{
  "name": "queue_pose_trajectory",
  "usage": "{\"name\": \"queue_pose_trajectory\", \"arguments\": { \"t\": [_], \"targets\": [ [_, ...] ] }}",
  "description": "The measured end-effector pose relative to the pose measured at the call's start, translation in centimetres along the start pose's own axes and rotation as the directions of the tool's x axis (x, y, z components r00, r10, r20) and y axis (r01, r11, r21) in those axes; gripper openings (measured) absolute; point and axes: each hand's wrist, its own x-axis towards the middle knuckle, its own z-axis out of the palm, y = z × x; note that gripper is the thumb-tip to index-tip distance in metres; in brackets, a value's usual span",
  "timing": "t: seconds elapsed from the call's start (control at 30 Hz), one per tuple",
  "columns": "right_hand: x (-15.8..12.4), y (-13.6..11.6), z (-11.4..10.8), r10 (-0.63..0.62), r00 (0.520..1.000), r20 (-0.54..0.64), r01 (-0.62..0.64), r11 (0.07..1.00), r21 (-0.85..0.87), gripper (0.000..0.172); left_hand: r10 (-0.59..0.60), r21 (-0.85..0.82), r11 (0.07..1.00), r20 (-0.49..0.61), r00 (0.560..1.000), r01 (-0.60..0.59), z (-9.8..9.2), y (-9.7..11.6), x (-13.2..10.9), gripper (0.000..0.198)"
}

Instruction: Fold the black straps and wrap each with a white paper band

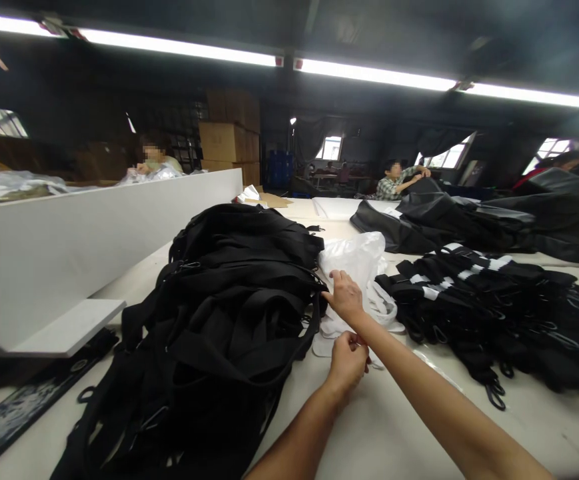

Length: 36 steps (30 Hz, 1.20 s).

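A large heap of black fabric straps (239,287) with metal hooks lies in front of me on the left. My right hand (345,295) is at the heap's right edge, with thumb and fingertips closing on the edge of a black strap. Just below it, my left hand (348,365) is closed with curled fingers; what it holds, if anything, is hidden. Behind both hands lie thin white plastic bags (356,257), crumpled on the pale table (369,427). To their right spreads a second pile of black straps (489,313), bundled with white bands and showing metal clips.
A white board (94,227) stands along the left side, with a flat white piece (69,327) at its foot. Black sheet material (469,217) covers the back right. Co-workers sit beyond the table, one in a checked shirt (390,189). Cardboard boxes (229,140) are stacked behind.
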Motion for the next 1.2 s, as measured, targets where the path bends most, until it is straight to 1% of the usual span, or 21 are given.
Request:
{"name": "queue_pose_trajectory", "arguments": {
  "t": [0.07, 0.13, 0.17, 0.23, 0.3, 0.37, 0.5, 0.57, 0.63, 0.7, 0.77, 0.8, 0.87, 0.93, 0.97, 1.0, 1.03, 1.07, 1.1, 1.13, 1.2],
  "targets": [
    [-0.8, 0.3, -0.3, 0.041, 0.997, 0.063, -0.040, 0.999, -0.013, 0.028, 0.015, 0.001, 1.000, 0.009, 1.000, -0.015, 0.1, -0.1, 0.0, 0.013],
    [-1.5, 0.6, -0.4, 0.036, 0.986, 0.162, -0.036, 0.999, -0.006, 0.021, 0.034, 0.003, 0.999, 0.021, 0.999, -0.034, 0.2, -0.3, 0.0, 0.013],
    [-1.8, 0.6, -0.3, 0.012, 0.976, 0.218, -0.014, 1.000, 0.010, 0.019, 0.043, 0.004, 0.999, 0.029, 0.999, -0.043, 0.3, -0.4, 0.0, 0.013],
    [-2.0, 0.4, 0.0, -0.062, 0.946, 0.319, 0.044, 0.997, 0.064, 0.025, 0.060, 0.009, 0.998, 0.043, 0.997, -0.060, 0.3, -0.5, 0.0, 0.012],
    [-2.0, -0.1, 0.6, -0.110, 0.919, 0.379, 0.071, 0.991, 0.115, 0.026, 0.075, 0.017, 0.997, 0.053, 0.996, -0.076, 0.2, -0.7, 0.1, 0.011],
    [-1.8, -0.7, 1.1, -0.102, 0.917, 0.385, 0.051, 0.989, 0.142, 0.022, 0.090, 0.029, 0.995, 0.046, 0.995, -0.091, 0.0, -0.9, 0.2, 0.010],
    [-1.0, -1.4, 1.7, -0.022, 0.950, 0.311, -0.048, 0.975, 0.216, 0.012, 0.114, 0.048, 0.992, 0.017, 0.993, -0.114, -0.5, -1.2, 0.8, 0.014],
    [-0.8, -1.5, 1.7, 0.005, 0.962, 0.274, -0.090, 0.949, 0.301, 0.009, 0.124, 0.047, 0.991, 0.026, 0.992, -0.125, -0.7, -1.2, 1.1, 0.017],
    [-0.8, -1.5, 1.5, 0.018, 0.972, 0.236, -0.118, 0.901, 0.418, 0.012, 0.133, 0.042, 0.990, 0.050, 0.990, -0.135, -0.8, -1.2, 1.1, 0.018],
    [-0.8, -1.7, 0.6, 0.021, 0.981, 0.193, -0.128, 0.820, 0.558, 0.014, 0.140, 0.030, 0.989, 0.073, 0.987, -0.142, -0.7, -1.1, 1.0, 0.018],
    [-0.7, -1.9, -1.2, 0.021, 0.989, 0.145, -0.117, 0.709, 0.696, 0.010, 0.148, 0.012, 0.989, 0.109, 0.983, -0.150, -0.6, -0.8, 0.7, 0.019],
    [-0.6, -2.0, -2.5, 0.021, 0.993, 0.120, -0.105, 0.649, 0.754, 0.008, 0.154, 0.000, 0.988, 0.136, 0.979, -0.155, -0.5, -0.5, 0.5, 0.019],
    [-0.7, -2.0, -6.0, 0.017, 0.998, 0.062, -0.062, 0.528, 0.847, 0.011, 0.168, -0.030, 0.986, 0.204, 0.964, -0.165, -0.5, 0.1, 0.0, 0.021],
    [-1.7, -1.6, -10.3, -0.003, 1.000, -0.026, 0.025, 0.363, 0.932, 0.019, 0.185, -0.059, 0.983, 0.261, 0.947, -0.176, -0.6, 0.8, -0.7, 0.024],
    [-2.6, -1.3, -12.6, -0.010, 0.994, -0.109, 0.110, 0.172, 0.979, 0.024, 0.199, -0.070, 0.980, 0.307, 0.931, -0.186, -0.7, 1.3, -1.0, 0.025],
    [-3.8, -0.8, -14.9, -0.026, 0.984, -0.175, 0.176, 0.034, 0.984, 0.029, 0.214, -0.080, 0.977, 0.364, 0.907, -0.198, -0.8, 1.7, -1.3, 0.026],
    [-5.2, -0.2, -17.0, -0.025, 0.974, -0.224, 0.224, -0.013, 0.975, 0.030, 0.227, -0.089, 0.974, 0.419, 0.879, -0.209, -1.0, 2.0, -1.7, 0.027],
    [-6.9, 0.5, -18.8, -0.025, 0.970, -0.240, 0.241, 0.027, 0.970, 0.028, 0.236, -0.098, 0.972, 0.468, 0.851, -0.215, -1.1, 2.4, -2.0, 0.030],
    [-8.7, 1.4, -20.3, -0.011, 0.966, -0.259, 0.259, 0.122, 0.958, 0.025, 0.237, -0.101, 0.971, 0.514, 0.824, -0.216, -1.2, 2.7, -2.2, 0.036],
    [-10.7, 2.4, -21.5, 0.025, 0.955, -0.296, 0.281, 0.246, 0.928, 0.020, 0.229, -0.098, 0.973, 0.538, 0.811, -0.210, -1.3, 2.9, -2.5, 0.044],
    [-14.8, 4.7, -22.8, 0.063, 0.940, -0.337, 0.253, 0.534, 0.807, 0.010, 0.188, -0.062, 0.980, 0.575, 0.796, -0.187, -1.3, 3.4, -3.3, 0.066]
  ]
}}
